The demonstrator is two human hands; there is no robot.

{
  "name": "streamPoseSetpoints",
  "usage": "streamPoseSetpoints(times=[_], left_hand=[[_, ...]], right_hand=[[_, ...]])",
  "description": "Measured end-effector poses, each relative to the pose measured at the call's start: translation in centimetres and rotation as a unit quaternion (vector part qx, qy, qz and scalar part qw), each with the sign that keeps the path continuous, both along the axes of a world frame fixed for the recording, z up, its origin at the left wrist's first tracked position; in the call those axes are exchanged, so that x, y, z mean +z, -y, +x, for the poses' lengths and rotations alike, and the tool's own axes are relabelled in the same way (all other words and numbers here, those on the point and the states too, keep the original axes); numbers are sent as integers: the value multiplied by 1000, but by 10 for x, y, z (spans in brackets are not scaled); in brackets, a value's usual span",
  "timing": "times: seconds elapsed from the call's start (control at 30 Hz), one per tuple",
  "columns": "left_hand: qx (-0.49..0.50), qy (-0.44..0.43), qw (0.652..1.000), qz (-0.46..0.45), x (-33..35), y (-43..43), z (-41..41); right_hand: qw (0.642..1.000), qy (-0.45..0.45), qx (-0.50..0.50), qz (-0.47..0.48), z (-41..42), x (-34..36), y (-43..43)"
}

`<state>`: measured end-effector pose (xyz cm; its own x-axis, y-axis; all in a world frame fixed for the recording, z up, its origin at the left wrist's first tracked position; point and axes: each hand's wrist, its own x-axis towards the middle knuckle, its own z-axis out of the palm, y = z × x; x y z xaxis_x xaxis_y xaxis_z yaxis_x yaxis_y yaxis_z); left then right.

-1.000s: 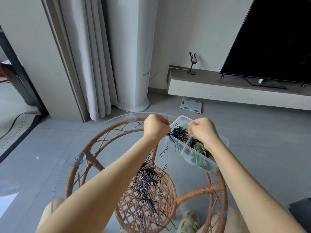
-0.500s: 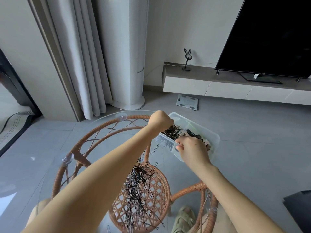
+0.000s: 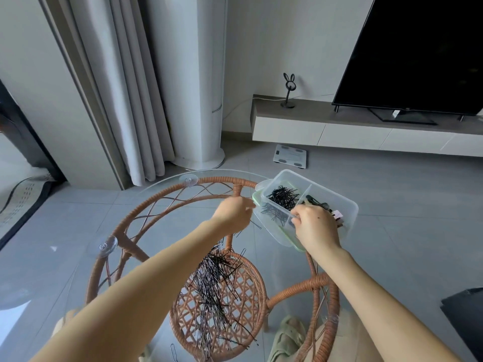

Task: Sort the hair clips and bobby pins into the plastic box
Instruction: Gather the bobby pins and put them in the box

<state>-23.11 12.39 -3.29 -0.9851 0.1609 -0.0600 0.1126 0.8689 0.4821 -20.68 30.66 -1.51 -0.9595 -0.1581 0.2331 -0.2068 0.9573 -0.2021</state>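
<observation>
The right hand [image 3: 316, 228] is gripping the near wall of the clear, round-cornered plastic box [image 3: 345, 218] at the glass table's [image 3: 167, 218] far right edge. Black wire bobby pins [image 3: 283, 197] are filling its left compartment, hair clips [image 3: 317, 202] its right. The left hand [image 3: 234, 212] is blurring beside the box's corner, its grip impossible to tell.

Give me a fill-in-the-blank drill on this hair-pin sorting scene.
1. Sorted bobby pins fill the ___ compartment of the plastic box.
2. The loose pin pile lies on a ___ tabletop.
3. The right hand grips the box's near ___.
Missing words: left; glass; rim.
</observation>
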Motion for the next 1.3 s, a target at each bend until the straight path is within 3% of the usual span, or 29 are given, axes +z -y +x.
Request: streamPoseSetpoints(times=[0.13,0.27,0.43,0.53,0.7,0.9,1.0,1.13,1.23,1.3], left_hand=[[-111,23,989,-90,-38,-2,25],[-146,-37,987,-50,-55,20,56],[-189,-12,982,1,-45,52,99],[-184,7,982,41,-36,64,112],[-70,-70,995,14,-31,68,95],[-53,10,996,-69,-48,48,46],[-84,-7,996,-40,-56,55,53],[-146,-10,989,14,-59,66,95],[-149,17,983,107,-52,68,124],[-94,64,974,197,-43,69,136]], right_hand=[[1000,-4,10,11,5,1,1],[1000,-10,24,9,10,1,2],[999,-14,38,14,21,-3,12],[999,-12,46,23,28,-6,18],[999,-37,28,27,40,-1,27],[988,-133,79,-25,61,3,50],[984,-105,126,-66,73,-10,57],[982,3,149,-112,87,-38,62],[973,85,147,-156,97,-53,68],[963,122,152,-187,106,-58,71]])
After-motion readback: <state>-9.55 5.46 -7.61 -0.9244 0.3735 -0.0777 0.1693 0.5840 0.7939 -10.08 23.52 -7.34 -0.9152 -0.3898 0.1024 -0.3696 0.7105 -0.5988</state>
